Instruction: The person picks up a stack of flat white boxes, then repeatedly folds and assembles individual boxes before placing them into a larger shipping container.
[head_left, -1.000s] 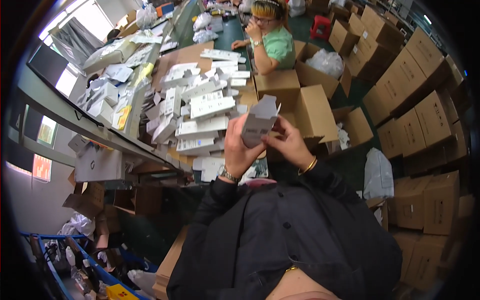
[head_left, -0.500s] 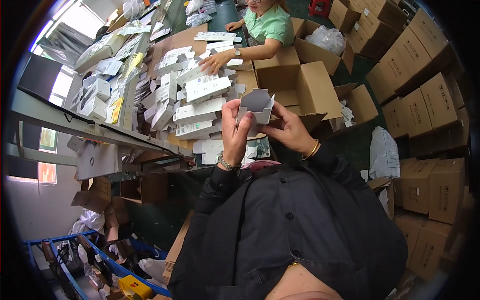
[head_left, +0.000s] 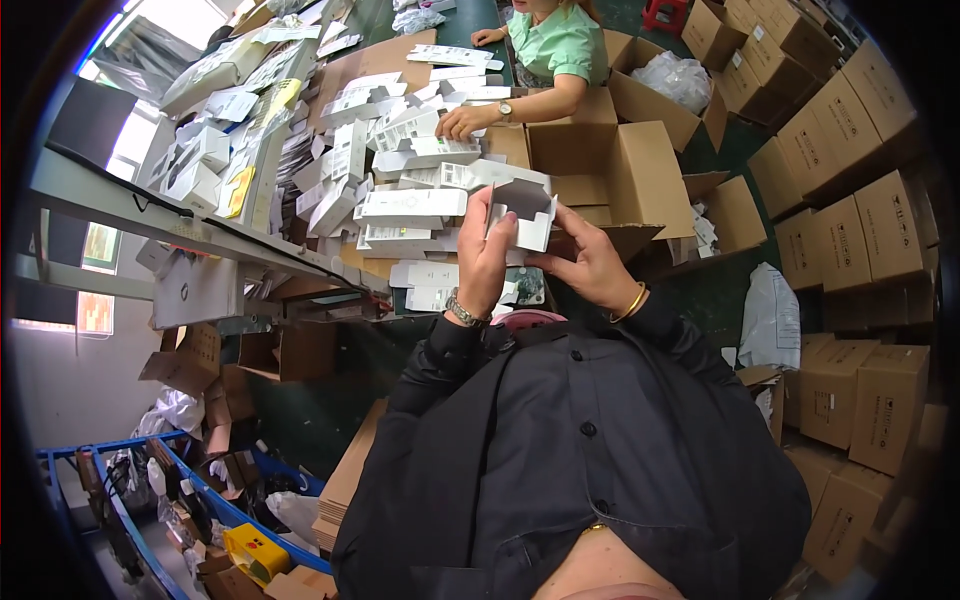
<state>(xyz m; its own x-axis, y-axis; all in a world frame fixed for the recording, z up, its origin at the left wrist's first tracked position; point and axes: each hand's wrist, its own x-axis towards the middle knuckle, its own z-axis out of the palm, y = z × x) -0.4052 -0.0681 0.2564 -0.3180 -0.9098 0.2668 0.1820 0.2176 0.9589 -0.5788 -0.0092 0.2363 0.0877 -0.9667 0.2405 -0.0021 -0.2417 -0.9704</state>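
Observation:
A small white carton (head_left: 527, 236) with its top flaps raised is held between both hands in front of my chest. Its grey inside faces up toward me. My left hand (head_left: 482, 265) grips the carton's left side, with the thumb at the front edge of its opening. My right hand (head_left: 592, 262) is closed on the right side, fingers at the wall and lower edge. Just beyond lie several long white cartons (head_left: 410, 204) on the worktable, some with open end flaps. A co-worker's hand (head_left: 467, 122) rests on the far cartons.
A large open cardboard box (head_left: 650, 185) stands beyond my right hand, beside another holding white pieces (head_left: 704, 232). Stacked brown boxes (head_left: 850, 225) line the right. A metal shelf frame (head_left: 200, 240) crosses on the left. Flattened cardboard (head_left: 350, 470) and a blue rack (head_left: 235, 520) are lower left.
The small carton has tilted and turned in my hands, and my left thumb has moved to its opening. The co-worker's hand has shifted on the pile. The whole view has shifted slightly.

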